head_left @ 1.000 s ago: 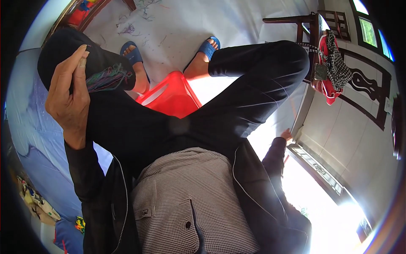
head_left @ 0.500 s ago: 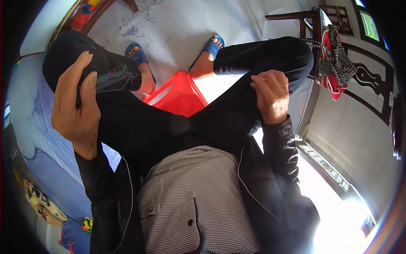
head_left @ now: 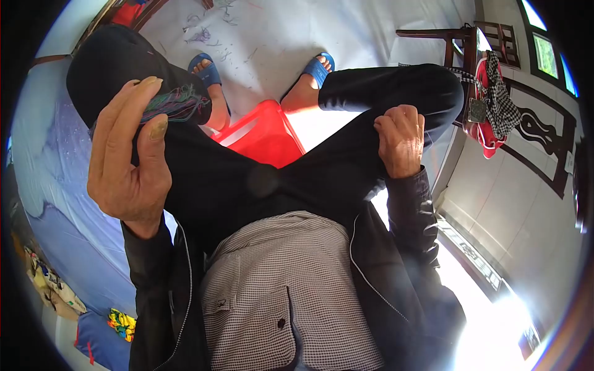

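Note:
My left hand is raised in front of my left thigh. Its fingers are stretched upward and the thumb stands apart from them; no object shows in the gap. Just behind its fingertips, a bundle of thin green, purple and pink threads lies across the dark trouser leg, partly covered by the hand. Over my right thigh, my right hand is closed with the fingers curled in and its back turned up. Whatever it holds, if anything, is hidden or too fine to see.
A red plastic stool stands between my legs. Loose thread scraps litter the pale floor. At right, a dark wooden chair carries a red bag and a checked cloth. Blue sheeting spreads at left.
My left hand has shifted right and slightly nearer my middle, its thumb and fingers still apart. My right hand stays closed in nearly the same place. The whole view has tilted slightly.

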Demonstrator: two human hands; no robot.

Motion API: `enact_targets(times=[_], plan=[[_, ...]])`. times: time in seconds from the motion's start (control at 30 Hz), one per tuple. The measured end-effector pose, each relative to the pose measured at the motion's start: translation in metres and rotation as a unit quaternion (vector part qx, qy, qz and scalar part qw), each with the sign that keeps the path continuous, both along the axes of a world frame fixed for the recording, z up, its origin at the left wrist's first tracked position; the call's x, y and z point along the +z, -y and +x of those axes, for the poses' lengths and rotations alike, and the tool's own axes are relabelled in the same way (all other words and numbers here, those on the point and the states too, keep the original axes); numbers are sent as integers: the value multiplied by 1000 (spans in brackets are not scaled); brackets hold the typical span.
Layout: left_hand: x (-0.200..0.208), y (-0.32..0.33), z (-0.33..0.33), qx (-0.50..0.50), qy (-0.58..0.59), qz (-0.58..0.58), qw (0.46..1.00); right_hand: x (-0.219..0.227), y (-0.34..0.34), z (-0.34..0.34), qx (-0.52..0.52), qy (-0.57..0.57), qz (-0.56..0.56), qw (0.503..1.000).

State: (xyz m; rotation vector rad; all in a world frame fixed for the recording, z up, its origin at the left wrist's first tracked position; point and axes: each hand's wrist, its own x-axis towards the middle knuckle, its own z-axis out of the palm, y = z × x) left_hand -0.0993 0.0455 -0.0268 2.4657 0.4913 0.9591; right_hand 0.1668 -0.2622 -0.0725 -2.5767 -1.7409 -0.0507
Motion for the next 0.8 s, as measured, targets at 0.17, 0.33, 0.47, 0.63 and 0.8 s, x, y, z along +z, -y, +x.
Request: enact_targets(times=[0.17,0.33,0.47,0.63,0.8], plan=[[-2,-7,6,-8,-3,11,1000,1,-7,1,-15,-36,93,995],[24,-13,7,7,-13,38,999,30,-27,-9,-14,-46,160,986],[43,-19,4,-1,-5,69,998,46,-43,-28,-16,-46,207,977],[52,-53,21,27,65,68,995,32,-55,-44,-4,-95,245,965],[65,-119,29,131,95,2,987,-5,-70,-52,20,-187,264,946]])
